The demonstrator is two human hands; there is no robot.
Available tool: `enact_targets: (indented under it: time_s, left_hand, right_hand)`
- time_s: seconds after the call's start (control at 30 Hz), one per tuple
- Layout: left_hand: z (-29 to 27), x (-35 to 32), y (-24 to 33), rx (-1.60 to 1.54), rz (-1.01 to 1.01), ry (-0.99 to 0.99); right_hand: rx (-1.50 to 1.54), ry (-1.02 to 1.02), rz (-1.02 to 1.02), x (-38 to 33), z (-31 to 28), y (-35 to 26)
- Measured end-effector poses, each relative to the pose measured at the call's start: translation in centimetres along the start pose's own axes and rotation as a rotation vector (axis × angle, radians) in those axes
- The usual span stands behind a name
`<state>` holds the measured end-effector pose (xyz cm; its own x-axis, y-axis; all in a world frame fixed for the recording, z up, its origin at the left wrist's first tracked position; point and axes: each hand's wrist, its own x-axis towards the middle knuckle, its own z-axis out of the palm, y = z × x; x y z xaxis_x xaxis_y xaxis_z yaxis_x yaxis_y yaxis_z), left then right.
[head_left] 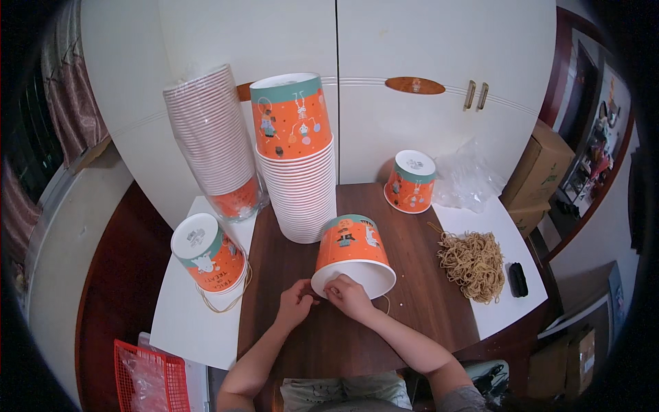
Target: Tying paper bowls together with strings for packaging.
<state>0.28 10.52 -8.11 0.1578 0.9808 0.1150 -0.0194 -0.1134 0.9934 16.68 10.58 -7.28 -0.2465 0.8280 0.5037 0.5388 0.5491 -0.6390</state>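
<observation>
An orange and green printed paper bucket (352, 242) lies tipped on the dark wood board, its white open mouth toward me. My left hand (296, 302) is at the left edge of the rim, fingers bent and closed. Just inside the mouth, my right hand (348, 296) has its fingers curled in a pinch. What either hand pinches is too small or hidden to make out. A thin tan cord (388, 303) shows below the rim, right of my right hand.
Behind stand a tall stack of buckets (296, 165) and a plastic-wrapped stack (209, 130). Upturned buckets with cord (211, 257) sit left, another upturned bucket (410, 184) back right. Tangled cord (471, 266), a black object (518, 279) and clear plastic (467, 180) lie right.
</observation>
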Motion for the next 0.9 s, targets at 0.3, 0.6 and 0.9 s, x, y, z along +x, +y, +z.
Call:
enact_targets:
  time_s: [0.3, 0.6, 0.9]
  left_hand:
    - [0.6, -0.2, 1.3, 0.584, 0.074, -0.101]
    - [0.3, -0.2, 0.8, 0.613, 0.13, -0.064]
    - [0.1, -0.3, 0.7, 0.601, 0.05, -0.111]
  right_hand:
    - [0.064, -0.044, 0.044, -0.2, -0.1, 0.1]
    - [0.074, -0.069, 0.022, -0.3, -0.6, 0.2]
    - [0.11, -0.103, 0.043, -0.5, -1.0, 0.1]
